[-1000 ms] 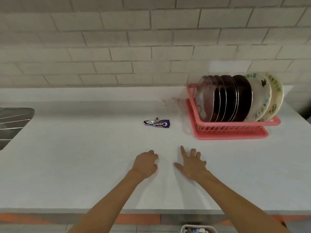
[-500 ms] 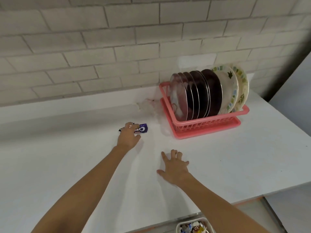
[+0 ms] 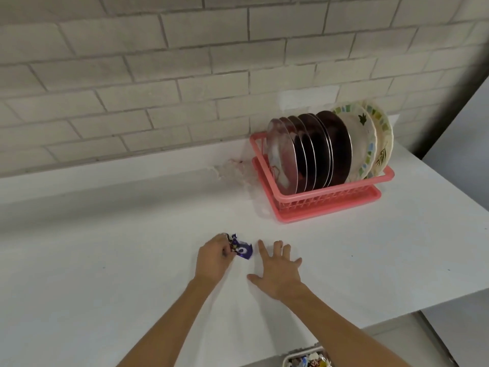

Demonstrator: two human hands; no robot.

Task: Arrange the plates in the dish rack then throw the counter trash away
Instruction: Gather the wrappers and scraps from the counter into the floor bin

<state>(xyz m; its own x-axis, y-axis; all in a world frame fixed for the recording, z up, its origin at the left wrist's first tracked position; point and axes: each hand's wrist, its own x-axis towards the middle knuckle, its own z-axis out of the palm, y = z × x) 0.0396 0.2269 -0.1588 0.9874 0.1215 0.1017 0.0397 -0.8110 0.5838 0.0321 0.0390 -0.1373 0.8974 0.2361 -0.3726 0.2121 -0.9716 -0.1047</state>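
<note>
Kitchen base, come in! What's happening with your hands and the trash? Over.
Left hand pinching crumpled purple snack wrapper. Right hand flat on white counter. Plates upright in pink plastic dish rack. Nothing blocking.

My left hand (image 3: 211, 258) is curled, its fingertips pinching the purple wrapper (image 3: 243, 250), with the forearm reaching in from the near left. My right hand (image 3: 277, 270) sits just to its right, palm down, fingers straight and spread, thumb pointing left, forearm angling in from the near right.
</note>
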